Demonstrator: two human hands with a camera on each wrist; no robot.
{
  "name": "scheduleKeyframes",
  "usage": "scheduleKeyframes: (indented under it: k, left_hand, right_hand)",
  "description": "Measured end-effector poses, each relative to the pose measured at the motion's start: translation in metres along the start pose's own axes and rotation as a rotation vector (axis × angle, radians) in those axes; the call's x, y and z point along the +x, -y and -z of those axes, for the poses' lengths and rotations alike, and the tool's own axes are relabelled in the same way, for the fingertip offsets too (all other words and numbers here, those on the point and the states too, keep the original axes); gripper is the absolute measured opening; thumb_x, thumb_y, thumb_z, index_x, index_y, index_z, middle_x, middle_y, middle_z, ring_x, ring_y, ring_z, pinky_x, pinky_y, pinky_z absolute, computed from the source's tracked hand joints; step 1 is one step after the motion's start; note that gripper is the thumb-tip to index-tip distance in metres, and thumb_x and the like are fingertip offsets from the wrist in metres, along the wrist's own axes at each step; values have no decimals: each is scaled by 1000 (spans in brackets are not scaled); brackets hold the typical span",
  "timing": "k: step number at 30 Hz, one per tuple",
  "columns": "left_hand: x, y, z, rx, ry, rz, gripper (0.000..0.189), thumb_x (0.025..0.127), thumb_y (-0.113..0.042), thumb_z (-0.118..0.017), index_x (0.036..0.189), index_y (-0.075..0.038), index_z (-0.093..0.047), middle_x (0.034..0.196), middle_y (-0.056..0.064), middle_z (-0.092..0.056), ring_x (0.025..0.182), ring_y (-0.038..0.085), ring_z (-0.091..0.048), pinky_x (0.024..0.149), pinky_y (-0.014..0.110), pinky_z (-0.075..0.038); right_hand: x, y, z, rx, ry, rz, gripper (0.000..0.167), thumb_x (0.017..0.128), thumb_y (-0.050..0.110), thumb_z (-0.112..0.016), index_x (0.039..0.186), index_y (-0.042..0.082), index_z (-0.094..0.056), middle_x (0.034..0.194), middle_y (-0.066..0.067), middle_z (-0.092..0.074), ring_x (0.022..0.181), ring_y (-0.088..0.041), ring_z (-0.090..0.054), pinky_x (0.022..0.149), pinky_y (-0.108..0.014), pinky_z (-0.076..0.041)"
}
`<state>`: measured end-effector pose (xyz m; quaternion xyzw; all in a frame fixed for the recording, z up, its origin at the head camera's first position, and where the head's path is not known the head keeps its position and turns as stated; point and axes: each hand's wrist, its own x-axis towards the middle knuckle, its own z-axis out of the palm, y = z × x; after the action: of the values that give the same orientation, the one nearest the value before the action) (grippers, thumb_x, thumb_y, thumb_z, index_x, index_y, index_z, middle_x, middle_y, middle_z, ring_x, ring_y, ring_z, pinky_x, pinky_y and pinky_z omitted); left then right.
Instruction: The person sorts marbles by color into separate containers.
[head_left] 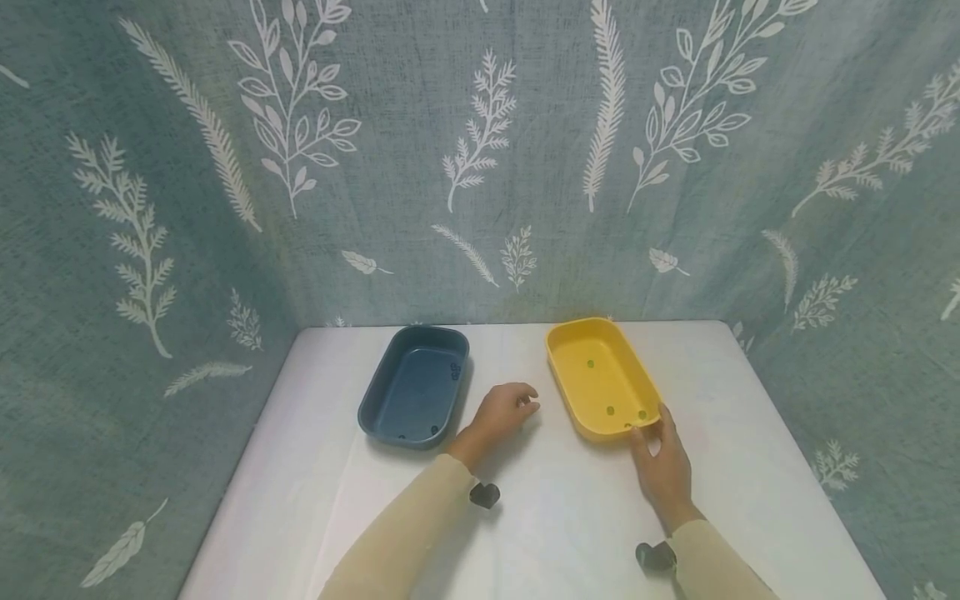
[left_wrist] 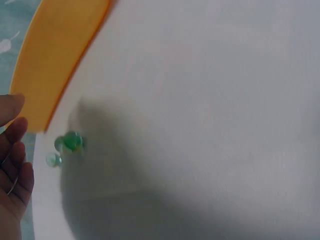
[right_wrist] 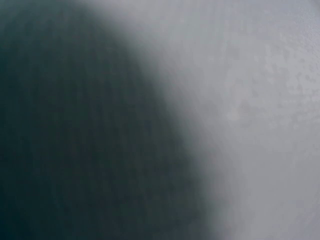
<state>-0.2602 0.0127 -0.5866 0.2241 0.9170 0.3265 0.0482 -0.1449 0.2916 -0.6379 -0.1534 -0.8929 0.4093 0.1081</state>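
My left hand (head_left: pixel 506 410) is between the two trays, its fingers loosely curved with nothing seen in them. In the left wrist view, a few green glass marbles (left_wrist: pixel 73 141) show against the white surface beside the fingers (left_wrist: pixel 20 150). At the near right corner of the yellow tray (head_left: pixel 600 379), my right hand (head_left: pixel 665 467) holds the rim, thumb on the near side and fingers along the right side. Several small green marbles (head_left: pixel 610 410) lie inside that tray. The right wrist view shows only a dark blur and white surface, not the hand.
A dark blue tray (head_left: pixel 420 383) stands on the left of the white table (head_left: pixel 555 533), with several small dark round pieces (head_left: pixel 455 371) inside. Patterned green-grey cloth (head_left: pixel 480 150) hangs behind and at both sides of the table.
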Motion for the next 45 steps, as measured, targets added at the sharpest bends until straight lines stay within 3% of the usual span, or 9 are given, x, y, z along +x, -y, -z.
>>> scheduleKeyframes:
  k: [6,16,23,32,45]
  left_hand:
    - [-5,9,3,-34,1,47,20,93,-23,-67,110,-14,-70,92,-5,-67,76,10,-58,73,29,-52]
    - [-11,24,-3,-92,25,109,20,94,-24,-63,110,-15,-70,90,-6,-65,83,13,-59,79,34,-52]
    - [-15,25,-6,-104,27,95,18,93,-24,-65,109,-16,-70,87,-8,-64,78,11,-58,74,31,-51]
    - [-9,25,-14,-9,23,72,17,94,-26,-63,107,-19,-71,98,-4,-68,93,16,-63,85,36,-52]
    - [-1,17,-17,113,49,99,15,89,-24,-67,102,-18,-73,104,-3,-71,103,20,-65,91,37,-51]
  right_hand:
    - [0,1,0,1,7,-22,76,98,54,-46,158,24,-9,158,-11,-26,143,-36,-23,113,-58,-21]
    - [3,-1,-1,4,-11,23,74,99,49,-49,157,23,-11,157,-11,-29,142,-36,-27,113,-56,-23]
    - [4,-2,0,-6,3,-9,76,98,53,-47,158,24,-9,157,-11,-28,143,-35,-24,113,-56,-21]
    - [5,-2,2,-7,5,-3,76,99,52,-47,158,22,-10,157,-12,-28,142,-36,-25,113,-56,-22]
    - [8,-2,3,8,2,18,76,99,49,-49,157,20,-11,156,-13,-29,142,-38,-26,113,-57,-22]
